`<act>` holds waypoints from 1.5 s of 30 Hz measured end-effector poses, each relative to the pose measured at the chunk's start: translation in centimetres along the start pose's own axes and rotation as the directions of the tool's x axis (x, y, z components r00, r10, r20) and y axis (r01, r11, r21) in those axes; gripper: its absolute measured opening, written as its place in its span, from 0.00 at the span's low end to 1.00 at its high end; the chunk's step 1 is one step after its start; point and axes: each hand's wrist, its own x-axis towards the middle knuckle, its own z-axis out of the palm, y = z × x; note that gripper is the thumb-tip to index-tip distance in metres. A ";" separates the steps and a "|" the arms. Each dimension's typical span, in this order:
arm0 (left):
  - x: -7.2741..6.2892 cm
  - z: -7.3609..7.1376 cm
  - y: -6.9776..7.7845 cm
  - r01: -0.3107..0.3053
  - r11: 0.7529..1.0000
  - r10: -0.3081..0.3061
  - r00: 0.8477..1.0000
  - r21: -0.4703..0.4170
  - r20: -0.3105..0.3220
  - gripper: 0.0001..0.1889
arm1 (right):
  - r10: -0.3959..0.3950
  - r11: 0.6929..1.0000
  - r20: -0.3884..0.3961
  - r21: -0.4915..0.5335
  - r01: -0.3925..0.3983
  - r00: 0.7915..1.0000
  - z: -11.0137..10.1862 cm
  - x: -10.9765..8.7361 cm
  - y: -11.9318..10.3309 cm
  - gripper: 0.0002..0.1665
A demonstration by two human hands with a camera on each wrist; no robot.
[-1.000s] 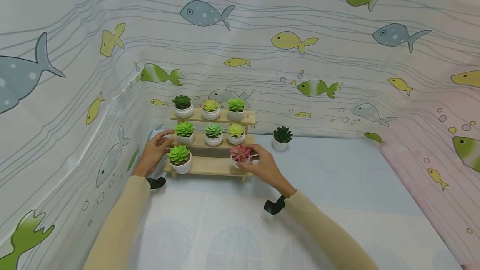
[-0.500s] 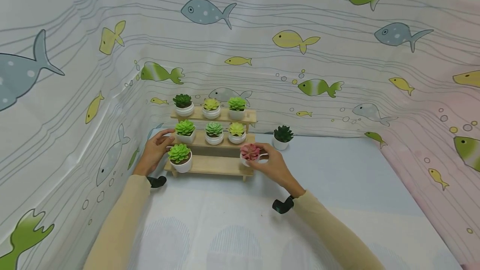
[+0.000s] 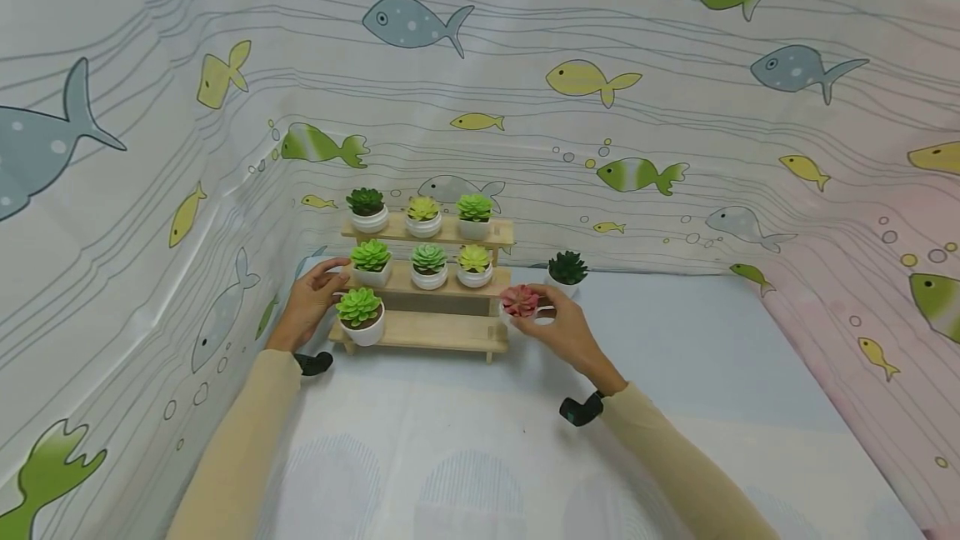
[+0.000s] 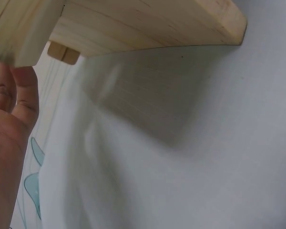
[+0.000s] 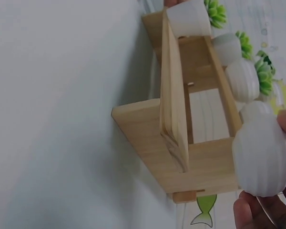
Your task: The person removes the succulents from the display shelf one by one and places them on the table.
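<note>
A three-tier wooden plant stand [image 3: 427,330] holds several potted succulents. My left hand [image 3: 306,307] grips the left end of its middle shelf; in the left wrist view its curled fingers [image 4: 25,93] reach up against the board. With thumb and fingers, my right hand [image 3: 568,332] pinches a pink succulent [image 3: 519,300] in a white ribbed pot [image 5: 260,157], just off the right end of the stand. On the bottom shelf, a bright green succulent [image 3: 359,307] stands at the left.
A dark green succulent [image 3: 567,268] in a white pot stands on the pale cloth right of the stand, close behind my right hand. Three pots, including a yellow-green one [image 3: 423,211], line the top shelf. Fish-print fabric walls [image 3: 525,132] rise at the back and sides.
My right hand has carried the pink succulent to the right, from over the bottom shelf to beyond its right end. My left hand has stayed at the stand.
</note>
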 end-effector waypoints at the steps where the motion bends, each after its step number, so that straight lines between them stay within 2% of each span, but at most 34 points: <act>1: 0.0 0.0 -0.1 -0.001 1.000 0.001 1.000 0.001 0.004 0.28 | 0.001 1.000 -0.003 0.004 -0.001 1.000 -0.1 0.0 0.1 0.41; 16: -0.3 -0.1 -0.3 0.014 1.000 -0.014 1.000 0.011 0.005 0.31 | 0.075 0.996 -0.037 -0.037 -0.076 0.997 -2.2 -0.5 1.8 0.46; 20: -0.5 0.0 0.3 0.029 1.000 -0.029 0.999 -0.003 0.019 0.32 | 0.099 0.994 -0.042 -0.045 -0.101 0.994 -2.8 -0.7 2.4 0.45; 29: -0.3 -0.2 -0.3 0.005 1.000 -0.005 1.000 -0.006 0.009 0.30 | 0.085 0.995 -0.067 -0.055 -0.089 0.994 -3.7 -0.7 3.3 0.43; 36: -0.2 -0.2 -0.3 -0.008 1.000 0.008 1.000 0.008 0.021 0.31 | 0.134 0.989 -0.086 -0.051 -0.139 0.987 -4.5 -0.5 4.1 0.44; 45: -0.1 -0.2 0.1 0.007 1.000 -0.007 1.000 0.004 0.025 0.29 | 0.148 0.989 -0.117 -0.006 -0.149 0.982 -5.2 -0.5 4.5 0.45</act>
